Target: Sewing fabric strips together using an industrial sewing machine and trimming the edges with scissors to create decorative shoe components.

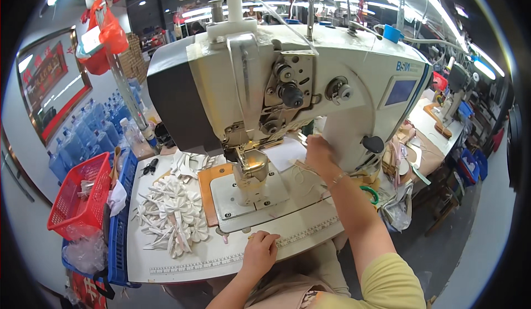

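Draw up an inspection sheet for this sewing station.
Surface: white tabletop, ruler strip along its front edge.
Job's things: sewing machine; white flower-shaped pieces heaped loosely at its left.
Clutter: white paper behind the needle area; green ring at right.
Hands: left hand at the tabletop's front edge; right hand beneath the machine's arm; what either holds is unclear.
Cables: pale cable behind the machine's top.
Surroundings: red basket, blue crate and blue water bottles at left; lit tube lamps overhead.
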`<state>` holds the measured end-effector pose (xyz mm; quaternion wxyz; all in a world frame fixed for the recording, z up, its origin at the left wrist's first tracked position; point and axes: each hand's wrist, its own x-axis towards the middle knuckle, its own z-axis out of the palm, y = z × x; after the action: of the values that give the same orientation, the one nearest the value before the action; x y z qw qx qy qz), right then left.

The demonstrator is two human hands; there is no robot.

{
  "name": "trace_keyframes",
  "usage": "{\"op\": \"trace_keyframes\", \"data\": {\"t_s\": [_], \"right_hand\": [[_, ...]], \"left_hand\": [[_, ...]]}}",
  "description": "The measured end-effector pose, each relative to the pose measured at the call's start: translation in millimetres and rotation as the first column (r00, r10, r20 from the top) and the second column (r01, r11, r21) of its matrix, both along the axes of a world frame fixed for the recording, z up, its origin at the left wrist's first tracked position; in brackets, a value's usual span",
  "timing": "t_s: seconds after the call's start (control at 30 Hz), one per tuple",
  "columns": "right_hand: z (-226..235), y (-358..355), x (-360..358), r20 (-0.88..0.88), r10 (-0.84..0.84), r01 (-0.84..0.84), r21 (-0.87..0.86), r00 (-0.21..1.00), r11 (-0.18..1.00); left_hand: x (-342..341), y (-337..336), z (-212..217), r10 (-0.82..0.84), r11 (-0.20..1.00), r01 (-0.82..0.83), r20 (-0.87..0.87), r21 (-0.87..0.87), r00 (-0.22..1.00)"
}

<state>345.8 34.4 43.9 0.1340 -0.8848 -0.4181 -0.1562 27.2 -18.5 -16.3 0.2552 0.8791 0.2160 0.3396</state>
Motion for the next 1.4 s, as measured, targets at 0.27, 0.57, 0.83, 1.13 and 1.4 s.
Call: {"op": "trace_keyframes", "data": {"t_s": [0.27, 0.57, 0.83, 1.13, 1.4], "right_hand": [[-26.1, -40.3, -7.6, -0.203, 0.16, -0.185, -0.112, 0.966, 0.976], [19.1, -69.1, -37.4, -0.269, 0.464, -0.408, 0.241, 0.844, 0.881], [48.2, -95.5, -122.5, -0.773, 0.592, -0.691, 0.301, 0.228, 0.658], [31.7, -88.6, -141.6, -0.737, 0.652, -0.754, 0.325, 0.176, 0.571], [32.8, -87.2, -149.6, -0.711, 0.656, -0.773, 0.258, 0.254, 0.579]], "left_hand": [[3.6, 1.8, 7.1, -0.031, 0.971, 0.048, 0.073, -0.236, 0.997], [-14.0, 18.1, 11.1, 0.16, 0.721, -0.042, 0.107, -0.691, 0.981], [-18.6, 45.1, 79.1, -0.012, 0.67, 0.265, 0.347, -0.693, 0.938], [-20.8, 43.1, 55.7, 0.004, 0.605, 0.173, 0.221, -0.777, 0.975], [-21.7, 43.9, 50.8, 0.04, 0.645, 0.091, 0.153, -0.759, 0.987]]}}
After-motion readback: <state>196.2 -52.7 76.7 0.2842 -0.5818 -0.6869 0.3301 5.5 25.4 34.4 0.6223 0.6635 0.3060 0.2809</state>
